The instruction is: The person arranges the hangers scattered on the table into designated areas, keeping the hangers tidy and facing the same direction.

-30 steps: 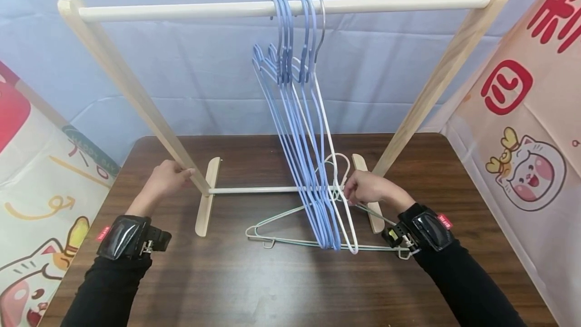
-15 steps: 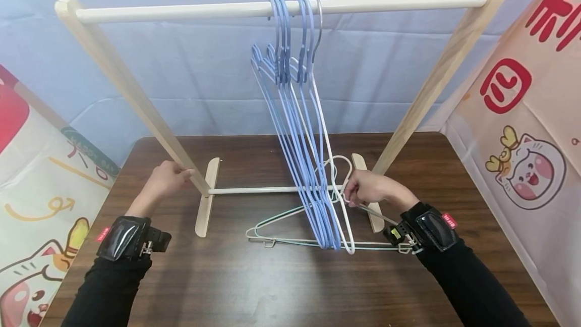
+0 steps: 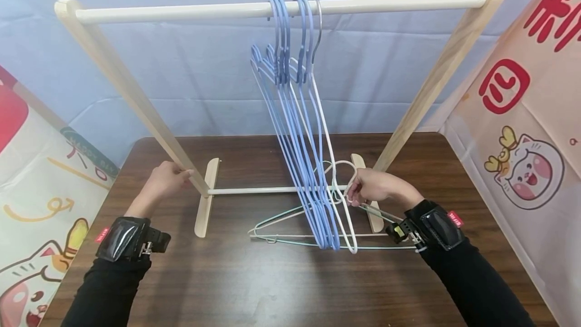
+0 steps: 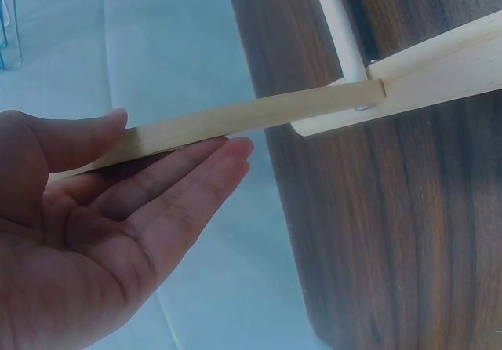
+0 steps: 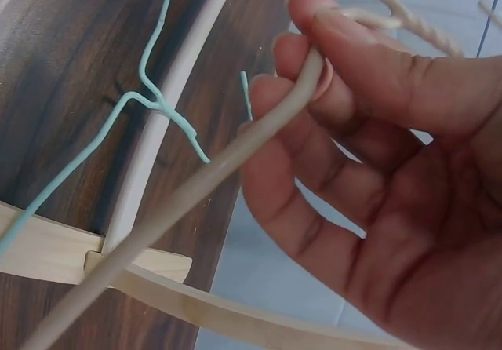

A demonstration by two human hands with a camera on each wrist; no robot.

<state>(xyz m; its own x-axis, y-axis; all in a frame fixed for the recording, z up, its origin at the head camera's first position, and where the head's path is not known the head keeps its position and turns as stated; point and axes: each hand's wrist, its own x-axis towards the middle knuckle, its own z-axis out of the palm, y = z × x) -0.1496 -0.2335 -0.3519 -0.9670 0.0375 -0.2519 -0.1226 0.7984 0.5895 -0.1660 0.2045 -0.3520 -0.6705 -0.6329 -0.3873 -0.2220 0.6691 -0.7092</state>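
Note:
My left hand (image 3: pixel 165 181) pinches the left wooden post (image 4: pixel 259 111) of the clothes rack between thumb and fingers, low down near its foot. At the right, my right hand (image 3: pixel 379 185) grips a beige clothes hanger (image 5: pixel 212 169) just below its hook, thumb against curled fingers. This hanger is slightly raised from the table. Under it lies a mint-green hanger (image 5: pixel 86 150), across the rack's lower bar. Several blue hangers (image 3: pixel 287 39) hang from the top rail (image 3: pixel 181 13), with a white metal-hooked hanger (image 3: pixel 323 115) at their right. They partly cover the beige and green ones.
The rack stands on a dark wooden table (image 3: pixel 254 286), its right post (image 3: pixel 445 69) behind my right hand. A white lower bar (image 3: pixel 254 191) joins the two feet. Pale blue cloth (image 3: pixel 204 74) hangs behind, and printed cloths flank both sides.
My right hand has moved slightly right, and the beige hanger has risen and separated from the green one, which stays on the table. The left hand holds its place on the post.

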